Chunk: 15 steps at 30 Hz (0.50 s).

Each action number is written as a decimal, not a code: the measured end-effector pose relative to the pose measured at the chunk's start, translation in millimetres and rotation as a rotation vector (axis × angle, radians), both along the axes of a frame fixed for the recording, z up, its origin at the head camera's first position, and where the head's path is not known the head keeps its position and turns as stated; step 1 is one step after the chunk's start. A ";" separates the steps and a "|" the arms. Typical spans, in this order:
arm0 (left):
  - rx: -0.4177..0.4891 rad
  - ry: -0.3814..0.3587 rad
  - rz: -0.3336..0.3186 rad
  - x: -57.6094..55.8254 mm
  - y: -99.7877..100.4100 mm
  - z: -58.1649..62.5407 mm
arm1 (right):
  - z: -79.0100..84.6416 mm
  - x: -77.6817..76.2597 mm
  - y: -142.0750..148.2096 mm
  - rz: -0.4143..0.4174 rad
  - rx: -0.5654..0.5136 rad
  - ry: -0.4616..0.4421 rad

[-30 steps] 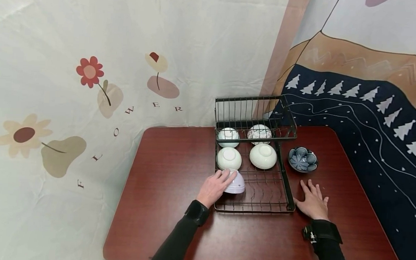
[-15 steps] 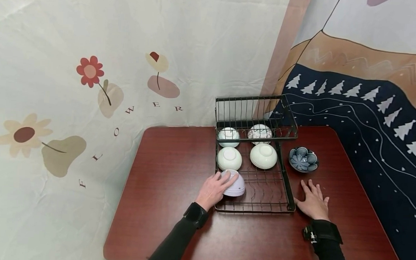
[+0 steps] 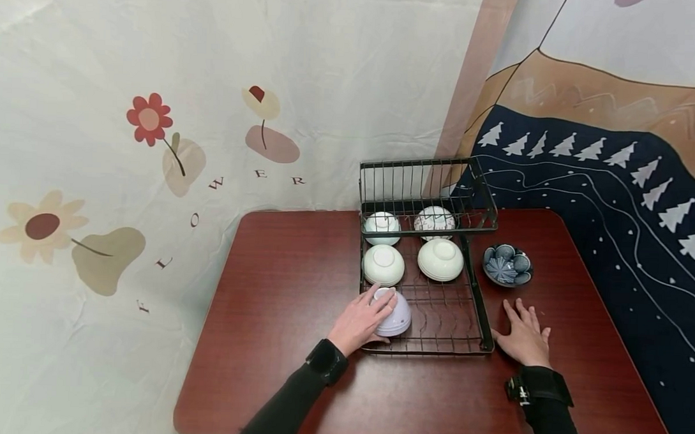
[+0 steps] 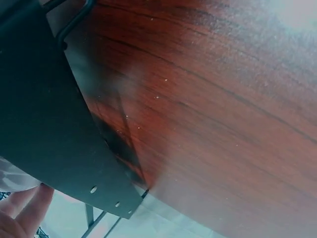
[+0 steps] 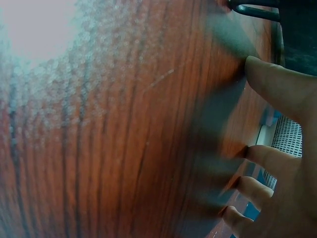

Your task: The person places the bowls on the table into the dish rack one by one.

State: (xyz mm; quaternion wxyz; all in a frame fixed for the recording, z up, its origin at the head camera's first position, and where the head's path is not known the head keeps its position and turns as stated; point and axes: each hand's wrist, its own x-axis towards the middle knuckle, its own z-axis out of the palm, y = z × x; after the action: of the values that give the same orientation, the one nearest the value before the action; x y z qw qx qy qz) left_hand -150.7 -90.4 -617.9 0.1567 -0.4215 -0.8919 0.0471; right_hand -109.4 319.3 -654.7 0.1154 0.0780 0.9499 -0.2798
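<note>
My left hand (image 3: 358, 323) holds an upside-down lavender bowl (image 3: 399, 318) at the front left of a black wire dish rack (image 3: 478, 298). Its fingers lie over the top and the thumb is at the near side. In the left wrist view only a few fingers (image 4: 34, 210) show beside the rack's dark side panel (image 4: 49, 124). To the right of the rack, my right hand (image 3: 524, 338) rests on the tabletop with spread fingers, holding nothing. The right wrist view shows its fingertips (image 5: 255, 191) on the wood, the thumb close to the rack.
Behind the lavender bowl stand two upturned cream bowls (image 3: 383, 265) (image 3: 440, 260). Further back, a pale bowl (image 3: 382, 226) and a patterned bowl (image 3: 435, 221) sit under the raised wire shelf (image 3: 418, 181). A dark blue patterned bowl (image 3: 507, 266) sits right of the rack on the reddish-brown table (image 3: 288, 272).
My left hand has brought the lavender bowl a little toward me and slightly right, away from the cream bowl behind it. The thumb now shows at the near side. My right hand stays put.
</note>
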 end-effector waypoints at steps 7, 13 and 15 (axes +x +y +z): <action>0.006 -0.053 -0.050 0.9 6.7 0.5 | -2.1 -0.6 1.2 0.006 0.000 -0.009; 0.004 -0.078 -0.067 3.6 7.4 -1.3 | -2.5 -1.1 2.1 0.008 0.001 -0.012; -0.014 -0.082 -0.063 3.7 7.8 -1.1 | -2.6 -1.0 2.3 0.006 0.003 -0.007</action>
State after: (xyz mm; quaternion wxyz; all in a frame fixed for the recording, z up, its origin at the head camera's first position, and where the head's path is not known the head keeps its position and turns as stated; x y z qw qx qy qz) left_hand -147.0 -82.7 -619.1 0.1185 -0.4521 -0.8835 0.0313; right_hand -110.4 321.7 -657.3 0.1196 0.0762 0.9502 -0.2777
